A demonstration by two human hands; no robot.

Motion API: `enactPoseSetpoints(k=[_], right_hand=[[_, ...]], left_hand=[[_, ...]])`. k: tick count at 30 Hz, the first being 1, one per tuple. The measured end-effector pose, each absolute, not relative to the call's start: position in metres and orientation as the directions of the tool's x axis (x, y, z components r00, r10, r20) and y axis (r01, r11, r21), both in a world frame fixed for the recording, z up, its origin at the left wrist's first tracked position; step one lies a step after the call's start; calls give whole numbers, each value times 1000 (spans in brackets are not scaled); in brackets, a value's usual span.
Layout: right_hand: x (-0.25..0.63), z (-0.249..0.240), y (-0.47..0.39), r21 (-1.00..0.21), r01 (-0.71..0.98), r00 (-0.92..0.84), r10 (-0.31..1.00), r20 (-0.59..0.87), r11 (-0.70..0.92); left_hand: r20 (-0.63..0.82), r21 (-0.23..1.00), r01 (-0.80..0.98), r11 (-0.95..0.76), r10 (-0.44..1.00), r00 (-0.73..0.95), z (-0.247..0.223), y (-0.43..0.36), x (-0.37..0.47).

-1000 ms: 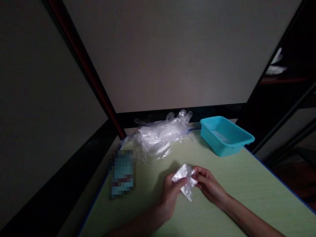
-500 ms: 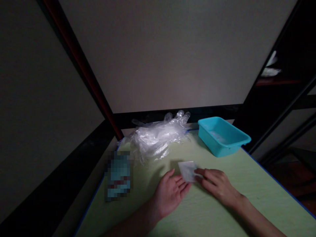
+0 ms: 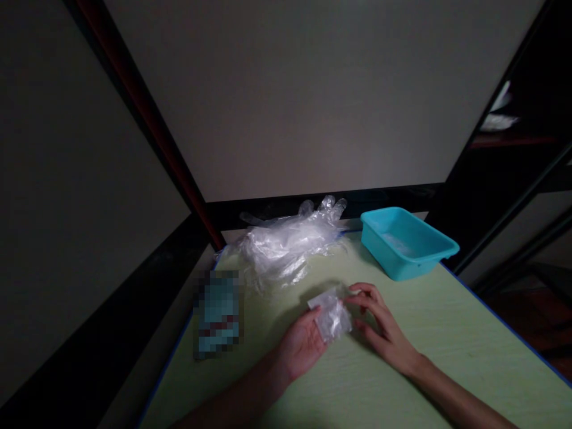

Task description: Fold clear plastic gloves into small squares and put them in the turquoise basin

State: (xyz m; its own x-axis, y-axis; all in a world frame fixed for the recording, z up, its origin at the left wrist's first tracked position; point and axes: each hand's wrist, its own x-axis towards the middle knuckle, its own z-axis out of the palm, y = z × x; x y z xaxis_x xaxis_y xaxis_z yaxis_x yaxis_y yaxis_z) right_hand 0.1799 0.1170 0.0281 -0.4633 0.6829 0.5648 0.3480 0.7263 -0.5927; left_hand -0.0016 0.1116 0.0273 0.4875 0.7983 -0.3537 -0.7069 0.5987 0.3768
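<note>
A small clear plastic packet (image 3: 333, 317) lies over the fingers of my left hand (image 3: 304, 344), whose thumb presses on its left edge. My right hand (image 3: 379, 325) is at the packet's right side, fingers bent and apart, with the fingertips near or touching its upper right edge; contact is hard to make out. Behind my hands, a crumpled heap of thin clear plastic gloves (image 3: 290, 241) lies at the table's back edge.
A turquoise plastic basin (image 3: 409, 268) stands at the back right of the pale green table (image 3: 447, 333), with something clear inside. A pixelated teal item (image 3: 218, 310) lies at the left edge. Wall panels rise behind the table.
The packet has moved left and lower onto my left hand, whose thumb has closed on it. My right hand's fingers have spread and shifted slightly up. The view has moved a little.
</note>
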Motion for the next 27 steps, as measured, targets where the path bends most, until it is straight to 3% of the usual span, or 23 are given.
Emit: enactPoseSetpoints(k=[2,5,8,20,27], right_hand=[[177,27,117,-813,201,-408,801,438,547],[172,26,118,-938,7,-518,804,292,345],[166,25,118,-957,-56,-556,787,268,285],[159,28,120,-985,-62,-422,890,171,160],[160,24,120,-991,-128,-404,910,92,43]], left_hand=[[-350,390,-703,594,802,484,28,112,-1],[-354,396,-690,606,794,495,27,111,0],[-345,401,-692,599,799,492,26,108,3],[-268,492,-685,538,842,469,20,104,8],[-338,497,-669,553,833,437,25,102,10]])
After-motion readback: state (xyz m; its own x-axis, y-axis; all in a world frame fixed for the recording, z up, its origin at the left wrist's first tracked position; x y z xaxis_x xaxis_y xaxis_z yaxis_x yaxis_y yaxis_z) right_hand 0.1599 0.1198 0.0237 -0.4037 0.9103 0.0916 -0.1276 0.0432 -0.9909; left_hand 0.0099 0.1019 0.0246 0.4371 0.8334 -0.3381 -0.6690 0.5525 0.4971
